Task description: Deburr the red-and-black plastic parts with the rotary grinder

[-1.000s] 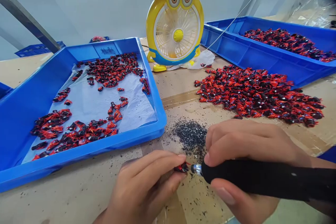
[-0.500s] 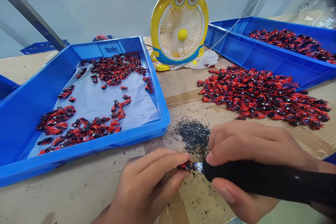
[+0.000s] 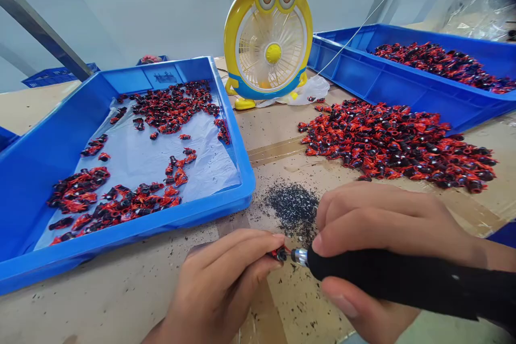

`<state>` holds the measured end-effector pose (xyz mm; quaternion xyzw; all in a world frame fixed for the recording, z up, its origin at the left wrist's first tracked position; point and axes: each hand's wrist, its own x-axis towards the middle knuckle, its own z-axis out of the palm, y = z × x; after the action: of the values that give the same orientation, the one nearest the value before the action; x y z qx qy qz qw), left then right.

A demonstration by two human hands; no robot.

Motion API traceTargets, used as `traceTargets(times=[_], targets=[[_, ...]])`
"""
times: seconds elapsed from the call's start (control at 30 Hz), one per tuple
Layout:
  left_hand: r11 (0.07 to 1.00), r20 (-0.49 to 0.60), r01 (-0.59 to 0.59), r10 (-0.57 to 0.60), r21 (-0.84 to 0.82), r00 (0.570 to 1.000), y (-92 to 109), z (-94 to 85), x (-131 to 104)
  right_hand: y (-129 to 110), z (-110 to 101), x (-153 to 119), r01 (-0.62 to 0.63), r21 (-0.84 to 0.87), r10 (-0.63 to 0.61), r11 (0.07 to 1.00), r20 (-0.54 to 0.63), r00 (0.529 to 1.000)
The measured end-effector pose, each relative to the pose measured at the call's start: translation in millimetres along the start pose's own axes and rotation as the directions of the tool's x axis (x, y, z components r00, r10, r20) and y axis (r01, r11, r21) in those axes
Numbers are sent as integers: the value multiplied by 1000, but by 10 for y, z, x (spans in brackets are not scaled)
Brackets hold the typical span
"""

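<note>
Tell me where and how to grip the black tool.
I'd grip the black tool by its thick body, just behind the metal end, bringing the right hand in from the right: fingers on the far side, thumb on the near. It is long and nearly level, its metal end pointing left at the small red-and-black piece, so leave that end free.

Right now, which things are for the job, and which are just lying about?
Seem to belong to the job:
small red-and-black piece, in the left hand's fingers
black tool, in the right hand
pile of similar pieces
left blue tray and right blue tray, holding more

Probably just there:
yellow fan
clear plastic
black specks, maybe scraps
</note>
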<state>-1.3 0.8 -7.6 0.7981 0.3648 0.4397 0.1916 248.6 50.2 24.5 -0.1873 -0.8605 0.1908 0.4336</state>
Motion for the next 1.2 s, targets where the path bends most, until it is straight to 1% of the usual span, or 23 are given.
traceTargets(times=[0.1,0.17,0.23,0.3,0.33,0.4,0.47,0.6,0.7,0.77,0.87,1.0,1.1,1.2], targets=[[1000,5,6,-6,12,1000,2,-9,3,-58,21,-29,-33,24,34,999,-58,998],[1000,6,12,-12,19,1000,4,-6,0,-133,25,-26,-99,41,103,994,-118,988],[999,6,16,-16,34,1000,6,-1,-3,-209,10,-11,-191,62,199,980,-172,965],[998,10,21,-21,56,1000,6,1,-3,-254,-24,-1,-258,91,271,962,-179,946],[998,12,21,-21,62,1000,6,-1,0,-259,-45,0,-265,100,278,959,-158,947],[998,12,16,-17,63,1000,6,-9,6,-246,-79,-9,-232,122,246,965,-115,963],[998,14,18,-19,58,1000,7,-19,12,-224,-89,-23,-197,131,210,972,-102,972],[998,16,19,-20,57,1000,9,-25,17,-232,-46,-38,-203,122,222,971,-167,961],[999,18,5,-6,48,1000,10,-8,17,-240,-19,-38,-193,123,213,973,-184,960],[999,20,-1,0,50,1000,16,6,15,-216,-11,-33,-171,117,191,978,-183,964],[998,22,-8,6,63,1000,26,14,9,-158,-3,-16,-105,105,122,989,-170,978],[997,33,-14,11,76,999,27,-4,7,-127,-5,3,-89,20,91,996,-159,983],[997,42,-16,13,79,999,24,-17,12,-139,-22,0,-102,-72,94,992,-115,989],[997,53,-22,18,78,998,25,-19,18,-146,-27,-15,-114,-82,107,990,-92,990]])
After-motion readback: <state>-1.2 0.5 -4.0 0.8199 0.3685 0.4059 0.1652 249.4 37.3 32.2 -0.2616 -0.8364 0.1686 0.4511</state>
